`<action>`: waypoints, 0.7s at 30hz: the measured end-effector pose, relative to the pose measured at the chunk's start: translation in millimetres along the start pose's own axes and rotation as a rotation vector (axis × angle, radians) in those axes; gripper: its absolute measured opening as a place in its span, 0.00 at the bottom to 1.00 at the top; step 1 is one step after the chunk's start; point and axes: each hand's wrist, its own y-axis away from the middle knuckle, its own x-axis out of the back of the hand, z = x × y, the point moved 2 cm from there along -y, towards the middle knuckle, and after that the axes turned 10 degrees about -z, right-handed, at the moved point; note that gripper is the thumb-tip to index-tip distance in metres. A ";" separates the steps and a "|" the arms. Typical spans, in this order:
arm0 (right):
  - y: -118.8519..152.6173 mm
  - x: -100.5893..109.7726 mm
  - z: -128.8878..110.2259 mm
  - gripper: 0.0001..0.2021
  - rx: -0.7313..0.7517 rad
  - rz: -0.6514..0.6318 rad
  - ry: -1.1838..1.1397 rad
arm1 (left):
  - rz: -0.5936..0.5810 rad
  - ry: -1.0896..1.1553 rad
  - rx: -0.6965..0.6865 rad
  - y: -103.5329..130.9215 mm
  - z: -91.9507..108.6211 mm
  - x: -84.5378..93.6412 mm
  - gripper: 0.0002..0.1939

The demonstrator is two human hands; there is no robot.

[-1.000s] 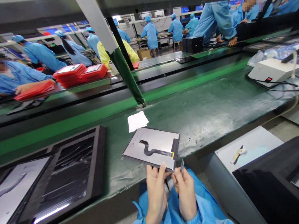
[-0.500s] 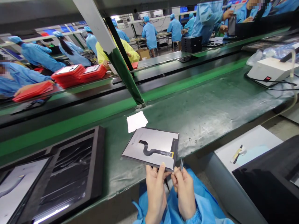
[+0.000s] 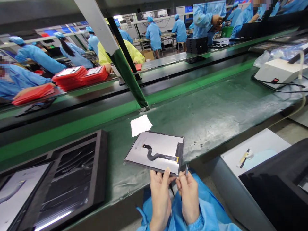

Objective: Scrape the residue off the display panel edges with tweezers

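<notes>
A flat display panel (image 3: 160, 142), silver back up with a dark S-shaped ribbon cable (image 3: 151, 153), lies tilted over the bench's near edge. My left hand (image 3: 160, 195) grips its near edge, thumb on top and fingers underneath. My right hand (image 3: 189, 195) is closed around metal tweezers (image 3: 186, 169), whose tips point up and away. Its thumb and index finger pinch at the panel's near right corner; whether they hold anything there is too small to tell. White paper sheets (image 3: 141, 125) lie just beyond the panel.
To the left, a black foam tray (image 3: 102, 166) holds film-covered panels. Small dark scraps (image 3: 201, 145) dot the green bench (image 3: 216, 106). A white device (image 3: 279, 72) with cables stands at right. Behind a slanted post (image 3: 130, 78) runs a conveyor, with co-workers and red stacks (image 3: 69, 78) beyond.
My hands and the panel stay almost in place, with a very slight shift left. Across the conveyor, a standing co-worker has moved, and a dark item on the belt has slid slightly right.
</notes>
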 end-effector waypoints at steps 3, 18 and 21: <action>1.6 0.7 -1.2 0.25 0.019 -0.016 0.001 | 0.008 0.005 0.012 -0.8 0.8 0.0 0.32; -0.5 0.4 3.0 0.28 0.018 -0.018 0.028 | 0.008 0.023 0.008 -2.2 -0.8 3.1 0.32; 2.0 1.3 1.4 0.27 0.020 -0.047 0.027 | 0.016 0.040 0.016 -4.0 -0.5 2.7 0.30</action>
